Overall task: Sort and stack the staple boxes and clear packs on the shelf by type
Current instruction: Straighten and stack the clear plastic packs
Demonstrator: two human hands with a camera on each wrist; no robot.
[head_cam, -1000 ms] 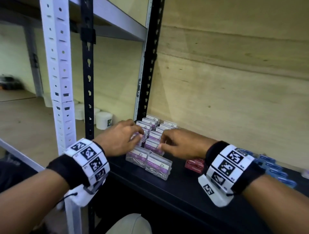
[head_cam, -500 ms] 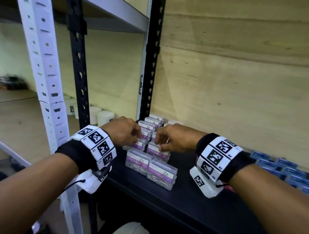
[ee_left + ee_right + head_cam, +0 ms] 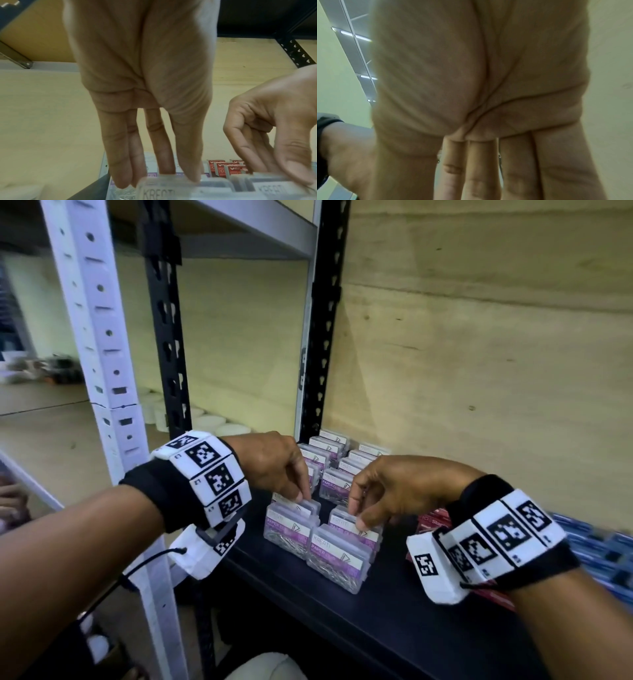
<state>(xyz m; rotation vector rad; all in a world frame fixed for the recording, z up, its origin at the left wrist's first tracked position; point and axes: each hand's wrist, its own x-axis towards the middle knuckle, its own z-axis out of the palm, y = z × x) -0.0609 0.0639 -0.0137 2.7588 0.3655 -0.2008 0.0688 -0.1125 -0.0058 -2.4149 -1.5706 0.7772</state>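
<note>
Clear packs of paper clips with purple labels stand in two rows [image 3: 329, 448] on the black shelf [image 3: 394, 628]. Two more stand at the front [image 3: 337, 559]. Just behind those, my left hand [image 3: 301, 496] pinches the top of one clear pack [image 3: 305, 507], and my right hand [image 3: 358, 517] pinches the top of its neighbour [image 3: 373, 530]. The left wrist view shows my left hand [image 3: 163, 180] behind its pack [image 3: 171, 189], and the right hand's thumb in front of the other pack [image 3: 274, 188]. Red staple boxes [image 3: 431, 522] lie right of the packs. My right palm [image 3: 488, 94] fills the right wrist view.
Blue boxes [image 3: 589, 542] line the shelf at the far right behind my right wrist. A black upright post [image 3: 325, 337] and the wooden back panel [image 3: 479, 354] close the shelf's back left corner. A white upright [image 3: 102, 337] stands left. White rolls [image 3: 212, 419] sit beyond.
Both hands have drawn back from the rear rows toward the front, each with a clear pack. Those two packs now stand just behind the front pair.
</note>
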